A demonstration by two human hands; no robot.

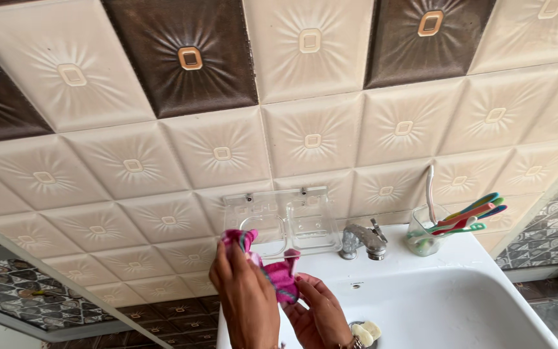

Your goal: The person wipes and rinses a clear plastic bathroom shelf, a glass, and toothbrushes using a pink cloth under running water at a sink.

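A pink cloth (pixel 278 270) with a dark striped edge is held up over the left part of a white washbasin (pixel 460 304). My left hand (pixel 247 294) grips the cloth's upper left end, back of the hand toward me. My right hand (pixel 321 313) holds its lower right part, palm up. Just behind the cloth a clear plastic soap holder (pixel 292 220) is fixed to the tiled wall.
A chrome tap (pixel 363 240) stands at the basin's back rim. To its right a clear cup (pixel 426 238) holds several coloured toothbrushes (pixel 469 216). Something pale lies by the drain (pixel 364 331). Cream and brown embossed tiles (pixel 311 136) cover the wall.
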